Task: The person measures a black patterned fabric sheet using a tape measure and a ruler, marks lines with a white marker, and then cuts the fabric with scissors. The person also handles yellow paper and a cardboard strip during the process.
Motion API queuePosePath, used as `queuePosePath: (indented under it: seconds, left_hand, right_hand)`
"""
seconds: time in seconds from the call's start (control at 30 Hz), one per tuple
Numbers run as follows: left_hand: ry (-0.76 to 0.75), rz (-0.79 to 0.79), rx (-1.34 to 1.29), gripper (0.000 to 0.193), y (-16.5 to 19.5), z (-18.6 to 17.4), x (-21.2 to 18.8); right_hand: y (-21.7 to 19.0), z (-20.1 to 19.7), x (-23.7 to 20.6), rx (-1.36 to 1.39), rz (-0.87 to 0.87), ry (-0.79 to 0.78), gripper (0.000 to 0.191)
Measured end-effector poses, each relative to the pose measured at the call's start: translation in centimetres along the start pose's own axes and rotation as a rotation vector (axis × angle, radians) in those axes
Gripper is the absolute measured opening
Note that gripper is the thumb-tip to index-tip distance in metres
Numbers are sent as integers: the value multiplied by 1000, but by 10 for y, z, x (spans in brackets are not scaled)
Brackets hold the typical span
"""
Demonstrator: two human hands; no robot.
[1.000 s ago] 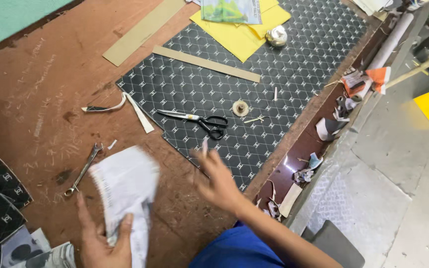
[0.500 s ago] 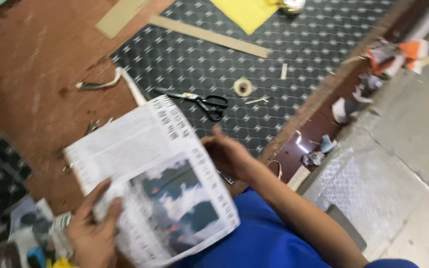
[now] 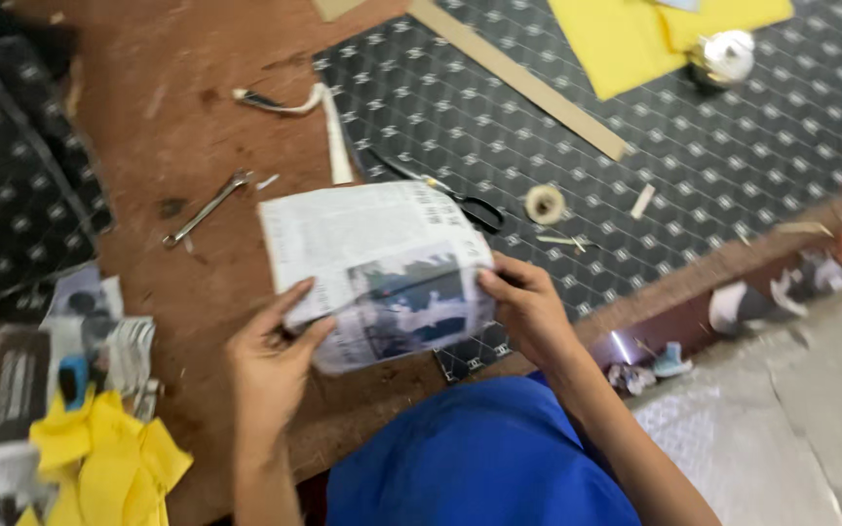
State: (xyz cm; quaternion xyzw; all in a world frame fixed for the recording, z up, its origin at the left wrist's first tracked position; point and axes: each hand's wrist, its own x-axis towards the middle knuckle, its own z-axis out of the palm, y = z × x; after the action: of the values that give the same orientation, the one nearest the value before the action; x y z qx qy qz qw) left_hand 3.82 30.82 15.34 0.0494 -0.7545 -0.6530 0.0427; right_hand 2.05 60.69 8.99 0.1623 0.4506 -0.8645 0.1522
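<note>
Newspaper (image 3: 372, 268), folded to a sheet with a photo panel on its lower half, is held just above the brown worktable (image 3: 177, 127), over the near edge of the black patterned fabric (image 3: 733, 146). Left hand (image 3: 270, 356) pinches its lower left corner, thumb on top and fingers curled beneath the paper. Right hand (image 3: 528, 307) grips the right edge, fingers closed on the sheet. Scissors (image 3: 450, 195) lie on the fabric, partly hidden behind the top of the paper, with a small tape roll (image 3: 544, 204) just beside them. A metal wrench (image 3: 209, 206) lies on the bare table to the left, and yellow cloth (image 3: 99, 458) sits near the left wrist.
</note>
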Motion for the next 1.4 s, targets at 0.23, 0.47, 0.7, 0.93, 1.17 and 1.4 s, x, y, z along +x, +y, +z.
queuePosePath:
  seconds: [0.23, 0.47, 0.7, 0.93, 1.17, 1.4]
  left_hand:
    - [135, -131, 154, 21, -10, -3, -11]
    - [235, 108, 308, 8, 6, -6, -25]
    - [148, -151, -87, 14, -6, -6, -34]
    - [428, -258, -194, 36, -5, -33, -51]
    - [436, -321, -297, 77, -6, -26, -84]
    - [567, -96, -195, 84, -46, -9, -99]
  right_hand:
    - [20, -14, 23, -52, -116, -124, 19]
    - [-21, -16, 36, -509, -193, -28, 17]
    - [-51, 37, 67, -696, -180, -562, 51]
    - [10, 60, 86, -397, 83, -448, 24]
    - [40, 55, 81, -322, 58, -462, 19]
    - [61, 53, 67, -519, 179, -310, 23]
